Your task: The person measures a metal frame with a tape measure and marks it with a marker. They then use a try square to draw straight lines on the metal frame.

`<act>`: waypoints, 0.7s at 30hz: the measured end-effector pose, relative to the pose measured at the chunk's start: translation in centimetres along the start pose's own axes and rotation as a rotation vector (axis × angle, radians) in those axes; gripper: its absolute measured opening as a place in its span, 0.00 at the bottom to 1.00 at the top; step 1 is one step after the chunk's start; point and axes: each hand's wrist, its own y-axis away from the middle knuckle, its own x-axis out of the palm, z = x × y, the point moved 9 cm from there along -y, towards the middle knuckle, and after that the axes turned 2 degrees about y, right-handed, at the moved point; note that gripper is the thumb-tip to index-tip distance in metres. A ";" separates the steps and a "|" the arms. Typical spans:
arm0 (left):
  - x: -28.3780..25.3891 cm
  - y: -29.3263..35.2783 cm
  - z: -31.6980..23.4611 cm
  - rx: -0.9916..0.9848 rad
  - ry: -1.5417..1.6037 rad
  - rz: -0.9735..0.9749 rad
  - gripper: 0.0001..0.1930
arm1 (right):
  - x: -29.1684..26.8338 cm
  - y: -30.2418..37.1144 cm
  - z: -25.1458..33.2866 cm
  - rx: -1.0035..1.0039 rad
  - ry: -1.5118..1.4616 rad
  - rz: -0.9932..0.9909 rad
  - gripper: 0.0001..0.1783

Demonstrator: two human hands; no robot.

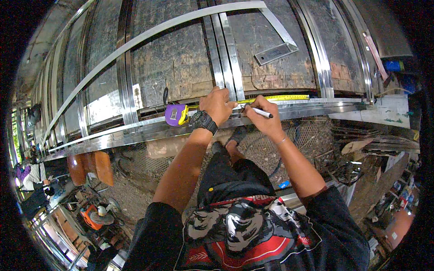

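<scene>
A purple and yellow tape measure [175,114] lies on the near silver metal bar [153,122], its yellow blade [285,97] drawn out to the right along the bar. Curled fingers of my left hand [216,106] hold the blade against the metal, just right of the case. Close beside it, my right hand [264,116] grips a white marker pen [262,112] with a black end. The pen's tip points at the bar by the blade; whether it touches cannot be seen. A black watch sits on my left wrist.
Several metal profiles [321,54] cross the worn wooden bench [174,58]. A long silver frame piece [149,32] with a flat metal plate [276,53] lies on top. Below are a gravelly floor [135,180], brown curved panels [90,168] and an orange machine [91,217] at left.
</scene>
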 end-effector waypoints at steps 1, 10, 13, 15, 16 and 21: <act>0.0 -0.1 0.0 0.001 -0.002 0.002 0.21 | -0.2 0.2 -0.8 0.060 -0.042 -0.036 0.10; 0.1 -0.9 0.3 0.003 0.022 0.008 0.21 | -1.4 -1.7 3.9 -0.390 0.621 -0.185 0.15; 0.0 -1.1 0.2 -0.049 -0.002 0.097 0.18 | -0.9 -2.4 1.7 -0.281 0.471 -0.088 0.12; -0.2 -1.0 0.2 -0.018 -0.001 0.102 0.17 | -0.5 -2.6 1.3 -0.239 0.444 -0.048 0.12; -0.4 -0.6 0.7 0.034 0.017 0.067 0.18 | -0.4 -2.7 1.3 -0.233 0.466 -0.045 0.12; -2.7 -0.1 2.8 0.139 -0.193 0.122 0.15 | -0.1 -2.4 0.8 -0.213 0.542 -0.031 0.18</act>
